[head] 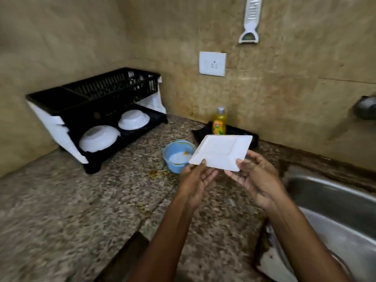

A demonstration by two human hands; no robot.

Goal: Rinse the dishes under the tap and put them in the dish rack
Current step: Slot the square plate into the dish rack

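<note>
Hands, left [196,180] and right [255,176], hold a white square plate [221,150] above the speckled granite counter [61,200] beside the steel sink [335,202].

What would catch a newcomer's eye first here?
The square white plate, held over the counter by the left hand and right hand at its near edge. Next, the black dish rack at the back left, with two white bowls upside down on its lower tier. The steel sink sits at the right.

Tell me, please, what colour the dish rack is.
Black, with white side panels, in the head view.
</note>
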